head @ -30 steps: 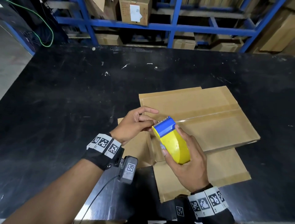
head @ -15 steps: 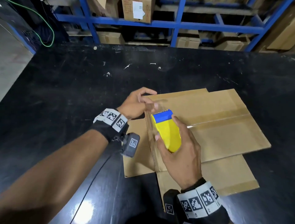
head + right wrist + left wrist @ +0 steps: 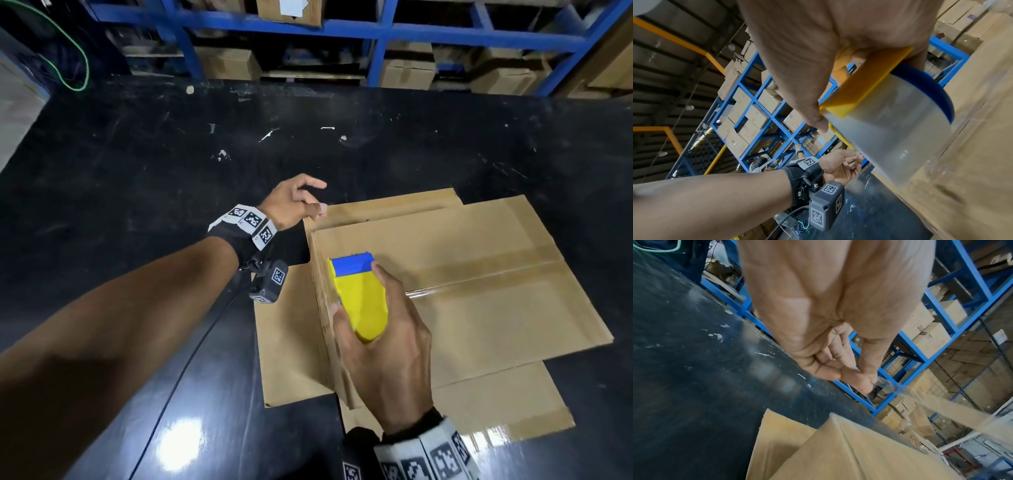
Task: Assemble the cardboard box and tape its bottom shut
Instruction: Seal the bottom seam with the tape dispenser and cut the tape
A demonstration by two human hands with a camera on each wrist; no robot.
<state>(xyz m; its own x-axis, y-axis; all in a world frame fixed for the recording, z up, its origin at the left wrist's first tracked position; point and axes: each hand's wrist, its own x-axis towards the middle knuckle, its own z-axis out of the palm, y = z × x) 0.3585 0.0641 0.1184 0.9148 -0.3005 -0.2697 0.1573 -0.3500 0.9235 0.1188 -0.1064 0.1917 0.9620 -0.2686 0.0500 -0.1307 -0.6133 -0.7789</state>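
Head: right hand (image 3: 387,346) grip wrapped round tape dispenser (image 3: 359,298), over cardboard box (image 3: 479,274) on worktop (image 3: 137,154).
Left wrist: left hand (image 3: 838,366) apparently pinching tape strip (image 3: 941,410).
Right wrist: box beside the grip. Light, stiff; best taken by edges.

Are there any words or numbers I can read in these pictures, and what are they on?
No words or numbers can be read.
Shelf boxes: dark print, too blurred to read.
White label on a top-shelf box: too small to read.
Wristbands and wrist camera: black-and-white square code markers, no letters.
Tape dispenser and cardboard box: no print visible.
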